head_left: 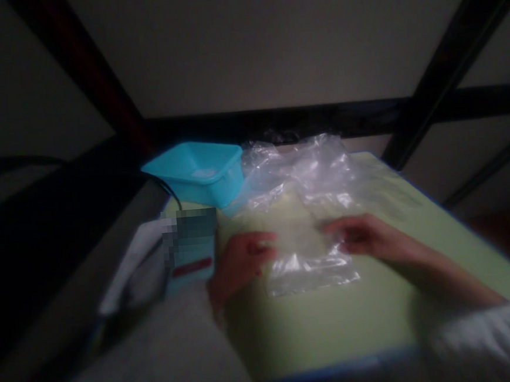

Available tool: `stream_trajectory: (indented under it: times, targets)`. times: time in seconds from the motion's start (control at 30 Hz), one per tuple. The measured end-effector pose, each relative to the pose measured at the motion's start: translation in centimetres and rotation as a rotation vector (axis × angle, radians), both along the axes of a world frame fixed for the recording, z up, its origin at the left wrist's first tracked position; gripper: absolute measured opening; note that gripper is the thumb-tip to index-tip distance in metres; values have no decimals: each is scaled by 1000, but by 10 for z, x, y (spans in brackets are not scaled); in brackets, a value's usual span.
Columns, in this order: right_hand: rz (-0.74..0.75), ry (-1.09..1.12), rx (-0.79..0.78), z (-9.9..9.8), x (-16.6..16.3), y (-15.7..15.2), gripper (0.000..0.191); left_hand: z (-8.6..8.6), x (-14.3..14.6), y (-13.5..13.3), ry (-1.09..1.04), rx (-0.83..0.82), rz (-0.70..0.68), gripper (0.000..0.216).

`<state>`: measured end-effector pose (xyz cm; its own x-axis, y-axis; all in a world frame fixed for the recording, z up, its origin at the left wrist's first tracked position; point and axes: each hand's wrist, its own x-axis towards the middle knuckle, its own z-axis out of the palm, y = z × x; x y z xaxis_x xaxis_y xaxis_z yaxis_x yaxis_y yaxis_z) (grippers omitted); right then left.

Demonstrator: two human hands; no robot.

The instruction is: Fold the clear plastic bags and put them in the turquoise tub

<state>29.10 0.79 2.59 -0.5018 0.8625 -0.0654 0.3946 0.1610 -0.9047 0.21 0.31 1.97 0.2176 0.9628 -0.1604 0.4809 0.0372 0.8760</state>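
A small clear plastic bag lies flat on the pale green table. My left hand grips the bag's left edge, fingers curled onto it. My right hand pinches the bag's right edge, fingers closed on the plastic. Both hands rest on the table top, with pale sleeves at the wrists. The picture is dim and blurred, so the fingers show only roughly.
A heap of more clear plastic bags lies behind the hands. A blue plastic tub stands at the table's back left. A blue box with a red stripe stands beside my left hand. Dark frame bars cross behind.
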Motion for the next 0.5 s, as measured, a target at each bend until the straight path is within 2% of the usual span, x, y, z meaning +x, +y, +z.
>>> stream_trajectory:
  times: [0.23,0.4,0.5]
  targets:
    - [-32,-1,18,-9,-3,-3,35,-5,4,-4,98,141,-2,43]
    - [-50,5,67,-11,-3,-5,34,-9,5,-8,144,400,-17,45]
    - [-44,16,45,-9,-3,-5,37,-11,5,-15,160,597,-121,39]
